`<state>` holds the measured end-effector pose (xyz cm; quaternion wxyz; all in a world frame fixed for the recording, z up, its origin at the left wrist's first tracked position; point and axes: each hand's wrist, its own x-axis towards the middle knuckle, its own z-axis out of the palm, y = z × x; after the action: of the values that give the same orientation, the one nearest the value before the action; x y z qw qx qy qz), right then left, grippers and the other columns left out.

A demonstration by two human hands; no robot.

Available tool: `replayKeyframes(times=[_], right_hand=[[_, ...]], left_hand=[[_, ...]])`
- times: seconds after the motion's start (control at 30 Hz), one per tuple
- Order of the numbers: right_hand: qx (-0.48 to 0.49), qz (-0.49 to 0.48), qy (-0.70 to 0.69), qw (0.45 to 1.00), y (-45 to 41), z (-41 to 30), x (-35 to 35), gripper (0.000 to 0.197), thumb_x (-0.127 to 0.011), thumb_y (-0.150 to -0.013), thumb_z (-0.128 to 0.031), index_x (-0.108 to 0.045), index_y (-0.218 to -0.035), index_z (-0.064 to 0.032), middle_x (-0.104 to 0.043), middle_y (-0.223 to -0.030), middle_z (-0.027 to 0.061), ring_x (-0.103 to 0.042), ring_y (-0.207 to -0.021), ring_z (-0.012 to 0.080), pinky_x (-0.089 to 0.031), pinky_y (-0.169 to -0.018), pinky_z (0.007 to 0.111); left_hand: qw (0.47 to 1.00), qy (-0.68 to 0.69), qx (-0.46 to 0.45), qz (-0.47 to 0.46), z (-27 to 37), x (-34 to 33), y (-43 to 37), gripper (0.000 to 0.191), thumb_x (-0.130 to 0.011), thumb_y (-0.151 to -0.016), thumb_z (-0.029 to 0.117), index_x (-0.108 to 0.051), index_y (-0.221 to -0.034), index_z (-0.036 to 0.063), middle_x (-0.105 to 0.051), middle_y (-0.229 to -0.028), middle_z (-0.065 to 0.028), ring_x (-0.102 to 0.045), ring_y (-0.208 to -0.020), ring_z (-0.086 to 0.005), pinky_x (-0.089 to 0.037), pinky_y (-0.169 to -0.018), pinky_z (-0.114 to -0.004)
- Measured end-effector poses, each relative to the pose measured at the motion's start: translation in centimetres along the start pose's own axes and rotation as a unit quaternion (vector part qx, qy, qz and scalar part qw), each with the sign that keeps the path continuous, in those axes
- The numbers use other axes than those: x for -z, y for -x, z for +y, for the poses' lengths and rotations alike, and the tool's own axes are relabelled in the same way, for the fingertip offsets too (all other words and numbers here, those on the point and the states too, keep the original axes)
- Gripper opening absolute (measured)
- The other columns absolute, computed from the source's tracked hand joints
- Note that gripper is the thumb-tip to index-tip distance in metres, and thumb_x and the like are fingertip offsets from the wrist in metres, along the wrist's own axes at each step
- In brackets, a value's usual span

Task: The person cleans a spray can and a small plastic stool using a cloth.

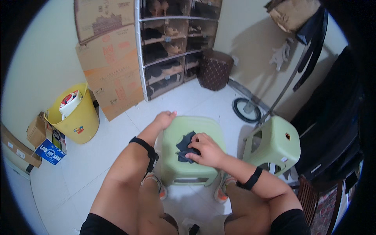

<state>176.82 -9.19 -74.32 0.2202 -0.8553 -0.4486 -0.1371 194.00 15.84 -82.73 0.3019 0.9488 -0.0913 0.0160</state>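
A light green plastic stool stands on the floor between my feet. On its seat lies a crumpled dark grey cloth. My right hand grips the cloth with bent fingers and presses it on the seat. My left hand rests at the stool's far left corner, its thumb at the rim; most of its fingers are hidden over the edge.
Another green stool is at the right, near a coat stand's round base. A yellow bucket and a blue carton stand left. Flat cardboard, shoe boxes and a brown quilted bin line the far wall.
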Motion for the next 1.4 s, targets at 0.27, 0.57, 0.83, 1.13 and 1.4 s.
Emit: replayKeyframes(times=[0.27, 0.57, 0.83, 1.13, 1.4], right_hand=[[-0.024, -0.037, 0.002, 0.999, 0.5, -0.5, 0.9, 0.024, -0.072, -0.082, -0.017, -0.064, -0.100, -0.0025, -0.061, -0.094, 0.0137, -0.060, -0.092, 0.0322, -0.051, -0.081, 0.041], [0.054, -0.043, 0.048, 0.996, 0.8, 0.7, -0.4, 0.019, -0.069, -0.080, -0.008, -0.067, -0.099, -0.0039, -0.063, -0.093, 0.0101, -0.062, -0.091, 0.0300, -0.053, -0.082, 0.039], [-0.141, 0.000, 0.180, 0.974, 1.0, 6.1, 0.6, 0.018, -0.064, -0.081, -0.008, -0.068, -0.098, -0.0066, -0.064, -0.092, 0.0097, -0.064, -0.091, 0.0303, -0.055, -0.077, 0.041], [-0.017, -0.147, -0.028, 0.989, -0.5, -1.8, 1.8, 0.016, -0.068, -0.078, -0.008, -0.068, -0.094, -0.0055, -0.065, -0.091, 0.0112, -0.064, -0.090, 0.0323, -0.054, -0.078, 0.043], [0.045, -0.049, 0.049, 0.997, -1.1, -0.1, -1.7, 0.016, -0.065, -0.070, -0.007, -0.065, -0.087, -0.0067, -0.063, -0.091, 0.0089, -0.064, -0.093, 0.0290, -0.055, -0.078, 0.041]], left_hand=[[0.994, 0.072, 0.065, -0.049, 3.2, 1.6, 0.2, 0.069, -0.049, -0.094, 0.062, -0.068, -0.105, -0.0036, -0.071, -0.102, -0.0240, -0.068, -0.096, -0.0367, -0.051, -0.088, -0.042], [0.991, 0.095, 0.071, -0.055, 1.7, 0.9, 0.6, 0.052, -0.052, -0.096, 0.052, -0.071, -0.105, 0.0048, -0.072, -0.098, -0.0161, -0.068, -0.092, -0.0313, -0.052, -0.084, -0.038], [0.979, 0.197, 0.043, -0.025, 0.9, -0.2, 1.2, 0.039, -0.060, -0.096, 0.040, -0.071, -0.110, 0.0058, -0.074, -0.098, -0.0111, -0.067, -0.088, -0.0217, -0.052, -0.082, -0.034], [0.994, 0.005, 0.063, -0.095, 2.5, 2.4, 2.5, 0.055, -0.051, -0.095, 0.054, -0.075, -0.094, 0.0043, -0.072, -0.091, -0.0204, -0.069, -0.092, -0.0338, -0.053, -0.084, -0.041], [0.995, -0.013, 0.035, -0.097, 3.0, 2.4, 2.9, 0.049, -0.060, -0.090, 0.051, -0.076, -0.095, 0.0047, -0.072, -0.095, -0.0203, -0.068, -0.094, -0.0361, -0.052, -0.087, -0.041]])
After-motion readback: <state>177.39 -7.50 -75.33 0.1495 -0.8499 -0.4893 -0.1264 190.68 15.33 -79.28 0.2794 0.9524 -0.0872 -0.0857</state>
